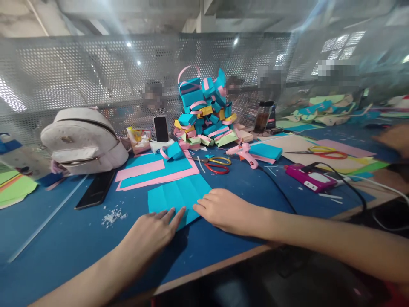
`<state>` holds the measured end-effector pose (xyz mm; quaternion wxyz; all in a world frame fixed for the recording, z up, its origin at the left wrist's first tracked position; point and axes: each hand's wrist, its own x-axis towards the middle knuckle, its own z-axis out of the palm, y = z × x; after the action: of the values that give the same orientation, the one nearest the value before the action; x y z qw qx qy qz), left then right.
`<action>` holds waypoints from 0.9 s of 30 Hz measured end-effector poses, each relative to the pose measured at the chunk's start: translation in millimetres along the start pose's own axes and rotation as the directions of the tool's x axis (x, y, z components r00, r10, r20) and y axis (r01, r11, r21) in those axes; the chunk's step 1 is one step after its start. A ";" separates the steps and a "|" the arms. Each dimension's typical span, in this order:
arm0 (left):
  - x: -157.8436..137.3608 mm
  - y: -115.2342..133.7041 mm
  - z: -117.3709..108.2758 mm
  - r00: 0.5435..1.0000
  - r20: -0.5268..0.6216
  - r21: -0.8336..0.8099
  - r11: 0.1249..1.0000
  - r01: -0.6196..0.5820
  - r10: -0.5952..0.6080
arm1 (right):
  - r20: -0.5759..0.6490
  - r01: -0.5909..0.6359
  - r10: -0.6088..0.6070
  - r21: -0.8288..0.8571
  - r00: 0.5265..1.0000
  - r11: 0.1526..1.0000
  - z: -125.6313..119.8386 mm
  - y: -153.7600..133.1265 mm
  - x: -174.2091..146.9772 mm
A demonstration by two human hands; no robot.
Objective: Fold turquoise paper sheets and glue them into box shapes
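- Left hand (pixel 156 228): bare, with slim, tapering fingers; the nails are too small to make out.
- Left forearm (pixel 108 264): bare as far as it shows, smooth in outline, narrow at the wrist and broader toward the bottom of the view.
- Right hand (pixel 220 211): bare, rounded across the back, with softly marked knuckles; its fingertips are partly hidden.
- Right forearm (pixel 322 234): bare up to the right edge, slender, widening gradually from the wrist.
- Dark red patch (pixel 396 295): below the right forearm in the bottom corner, dim and blurred; whether it is clothing cannot be told.
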<state>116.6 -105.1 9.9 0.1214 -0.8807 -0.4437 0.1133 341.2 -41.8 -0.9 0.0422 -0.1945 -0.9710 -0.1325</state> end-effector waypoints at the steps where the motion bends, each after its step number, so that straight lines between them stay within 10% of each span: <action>1: -1.1 -1.6 -2.6 1.000 -0.008 -0.020 1.000 0.005 -0.005 | 0.004 0.005 -0.005 -0.024 1.000 1.000 0.0 1.2 2.1; 8: -6.8 -41.4 -18.8 0.982 -0.107 -0.421 0.902 0.097 -0.156 | -0.150 -0.122 0.144 0.149 0.978 0.981 -10.9 34.8 8.0; 13: -1.0 -83.2 -36.1 0.826 -0.198 -0.893 0.445 0.071 -0.528 | -0.287 -0.155 0.438 0.660 0.852 0.735 -39.1 65.8 13.8; 17: 0.9 -98.5 -34.3 0.806 -0.091 -0.984 0.179 0.018 -0.584 | -0.189 -0.149 0.506 0.819 0.842 0.554 -29.4 85.6 17.8; 19: -0.7 -101.5 -25.8 0.809 -0.180 -0.965 0.261 -0.034 -0.559 | -0.131 -0.162 0.522 0.864 0.843 0.478 -14.6 92.4 17.1; 23: -7.7 -94.5 -8.4 0.870 -0.435 -0.677 0.722 -0.144 -0.234 | -0.081 -0.188 0.522 0.877 0.849 0.442 15.9 98.4 14.3; 27: -10.5 -68.2 -6.5 0.936 -0.350 -0.336 0.929 -0.154 0.028 | -0.033 -0.210 0.489 0.876 0.872 0.434 36.5 96.9 17.7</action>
<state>61.0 -75.0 38.5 0.0282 -0.9140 -0.3874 -0.1174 361.5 60.9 -10.3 0.2962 -0.3262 -0.8286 0.3453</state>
